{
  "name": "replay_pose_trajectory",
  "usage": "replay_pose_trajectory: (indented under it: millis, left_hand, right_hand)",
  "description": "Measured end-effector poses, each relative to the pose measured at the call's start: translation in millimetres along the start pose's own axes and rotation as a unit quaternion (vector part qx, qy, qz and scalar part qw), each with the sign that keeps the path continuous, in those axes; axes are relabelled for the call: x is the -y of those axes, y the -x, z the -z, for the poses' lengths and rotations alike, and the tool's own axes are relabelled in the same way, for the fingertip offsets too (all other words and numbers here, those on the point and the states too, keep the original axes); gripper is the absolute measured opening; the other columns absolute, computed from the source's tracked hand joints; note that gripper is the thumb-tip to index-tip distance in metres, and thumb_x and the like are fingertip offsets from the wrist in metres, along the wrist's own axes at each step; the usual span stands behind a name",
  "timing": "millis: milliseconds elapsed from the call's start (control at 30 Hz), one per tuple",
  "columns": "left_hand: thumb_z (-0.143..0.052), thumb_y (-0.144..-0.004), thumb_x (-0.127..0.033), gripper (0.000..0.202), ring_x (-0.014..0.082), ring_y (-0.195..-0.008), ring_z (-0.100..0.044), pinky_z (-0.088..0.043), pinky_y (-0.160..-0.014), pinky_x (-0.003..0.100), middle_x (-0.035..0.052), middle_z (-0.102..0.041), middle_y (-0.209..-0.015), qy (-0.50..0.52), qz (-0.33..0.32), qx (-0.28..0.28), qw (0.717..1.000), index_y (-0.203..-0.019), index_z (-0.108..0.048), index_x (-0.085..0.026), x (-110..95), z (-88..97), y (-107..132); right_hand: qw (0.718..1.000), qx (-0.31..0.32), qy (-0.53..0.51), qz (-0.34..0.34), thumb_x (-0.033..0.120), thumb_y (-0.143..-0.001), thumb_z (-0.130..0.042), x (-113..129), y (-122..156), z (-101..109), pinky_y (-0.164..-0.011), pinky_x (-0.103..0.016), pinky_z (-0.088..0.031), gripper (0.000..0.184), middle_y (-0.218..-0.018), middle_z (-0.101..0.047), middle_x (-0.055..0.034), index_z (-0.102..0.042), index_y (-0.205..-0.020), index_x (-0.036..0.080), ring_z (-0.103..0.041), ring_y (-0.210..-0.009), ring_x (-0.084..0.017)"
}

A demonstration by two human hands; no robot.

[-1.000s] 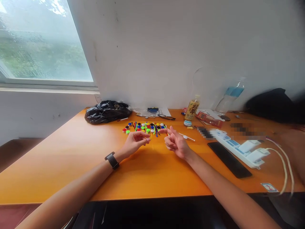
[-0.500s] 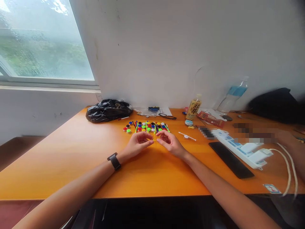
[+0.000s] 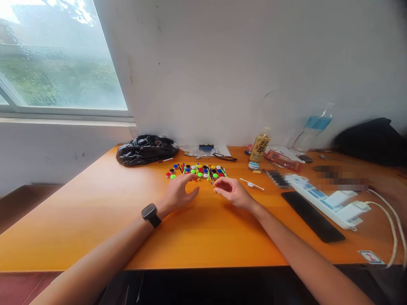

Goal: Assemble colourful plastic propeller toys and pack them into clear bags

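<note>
My left hand, with a black watch on its wrist, hovers over the table with thumb and fingers apart and nothing between them. Opposite it, my right hand pinches a small yellow plastic piece between thumb and fingertips; most of that piece is hidden. Just beyond both hands lie several round coloured plastic discs in rows, with thin coloured sticks among them. Off to the right of my right hand rests a white stick with a disc at its middle.
A black plastic bag lies at the back left. At the back right stand a yellow-labelled bottle and a clear bottle. A white power strip with cables and a black flat bar occupy the right side.
My left hand has let go of the yellow piece, opened and drawn slightly left. My right hand keeps it and has shifted slightly right. The view has tilted a little.
</note>
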State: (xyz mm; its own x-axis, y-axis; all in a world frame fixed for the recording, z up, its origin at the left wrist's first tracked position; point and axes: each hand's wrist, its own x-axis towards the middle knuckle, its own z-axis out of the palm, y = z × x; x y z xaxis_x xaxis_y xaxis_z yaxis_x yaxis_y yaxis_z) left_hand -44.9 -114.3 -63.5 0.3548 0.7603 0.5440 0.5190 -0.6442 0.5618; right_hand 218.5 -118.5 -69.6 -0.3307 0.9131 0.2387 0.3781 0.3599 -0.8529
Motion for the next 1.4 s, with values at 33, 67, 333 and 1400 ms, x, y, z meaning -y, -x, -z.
replay_pose_trajectory:
  millis: [33,67,333,1400]
  left_hand:
    - [-0.069,-0.085,-0.022,0.030,0.0285,-0.104,-0.067,-0.056,-0.093,0.044,0.0075,-0.075,-0.110,-0.069,-0.008,-0.013,0.997,-0.115,-0.070,-0.024,10,7.2,-4]
    - [-0.068,-0.082,-0.018,0.035,0.0307,-0.108,-0.065,-0.055,-0.095,0.046,0.0085,-0.074,-0.114,-0.118,-0.006,-0.017,0.993,-0.116,-0.069,-0.023,22,14.4,-8]
    - [-0.056,-0.084,-0.016,0.049,0.0328,-0.137,-0.056,-0.047,-0.116,0.049,0.0125,-0.060,-0.150,-0.132,0.065,0.023,0.989,-0.131,-0.068,-0.020,108,33.8,-16]
    - [-0.046,-0.099,-0.034,0.038,0.0328,-0.117,-0.051,-0.044,-0.107,0.053,0.0113,-0.055,-0.138,-0.221,0.049,0.067,0.972,-0.129,-0.069,-0.028,101,21.7,-13]
  right_hand:
    - [0.999,-0.012,0.038,-0.006,0.038,-0.087,-0.071,-1,-1,8,-0.063,-0.029,-0.042,0.019,-0.079,-0.064,-0.0003,-0.068,-0.091,0.020,-0.055,-0.068,-0.016]
    - [0.996,-0.021,0.081,-0.015,0.034,-0.085,-0.070,-1,-1,17,-0.062,-0.029,-0.040,0.015,-0.075,-0.063,0.0002,-0.068,-0.088,0.020,-0.055,-0.067,-0.016]
    - [0.884,-0.088,0.437,-0.144,0.027,-0.083,-0.067,-6,1,70,-0.057,-0.028,-0.029,0.019,-0.079,-0.070,-0.0025,-0.067,-0.100,0.021,-0.058,-0.067,-0.017]
    - [0.914,-0.075,0.382,-0.116,0.044,-0.091,-0.060,-3,2,81,-0.056,-0.029,-0.029,0.024,-0.067,-0.064,-0.0010,-0.066,-0.086,0.021,-0.056,-0.059,-0.017]
